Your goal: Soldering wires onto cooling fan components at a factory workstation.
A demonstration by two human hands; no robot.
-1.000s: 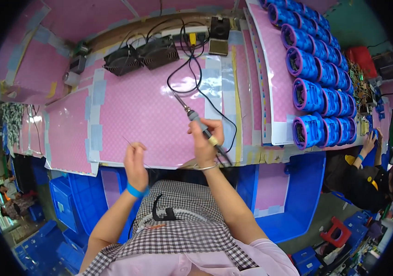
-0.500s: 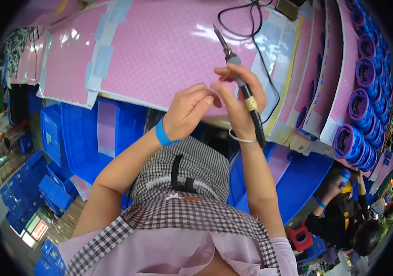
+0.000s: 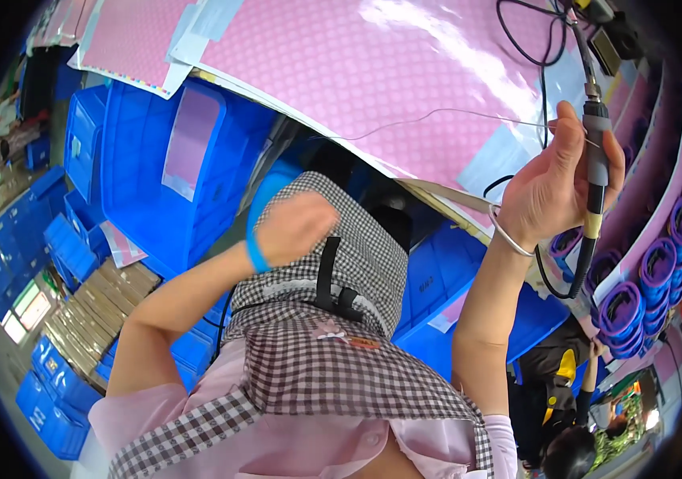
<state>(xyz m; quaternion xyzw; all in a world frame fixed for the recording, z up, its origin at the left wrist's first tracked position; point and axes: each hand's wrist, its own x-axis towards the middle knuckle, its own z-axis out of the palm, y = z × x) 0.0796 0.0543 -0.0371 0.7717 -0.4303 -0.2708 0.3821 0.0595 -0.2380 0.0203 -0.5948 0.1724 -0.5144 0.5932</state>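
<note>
My right hand (image 3: pixel 561 180) is raised at the right of the pink-covered table (image 3: pixel 333 64), closed around the grey grip of a soldering iron (image 3: pixel 596 152). The iron's metal tip points up and away, close to some small dark items at the table's far right. From the fingers of that hand a thin wire (image 3: pixel 445 110) runs left over the table to its near edge. In front of my checked apron is my left hand (image 3: pixel 297 227), with a blue band on the wrist. Motion smears its fingers, and whether anything is in them does not show.
Blue bins (image 3: pixel 145 160) stand below the table's edge at left, another blue bin (image 3: pixel 437 271) at right. Stacked purple-rimmed blue rings (image 3: pixel 620 307) line the right side. A black cord (image 3: pixel 543 88) loops near the iron. Flattened cardboard (image 3: pixel 97 307) lies at lower left; a person (image 3: pixel 557 383) is at lower right.
My hands have parted. The right one moved right with the soldering iron; the left drew back toward my apron. The wire now shows stretched across the table, and the view has shifted.
</note>
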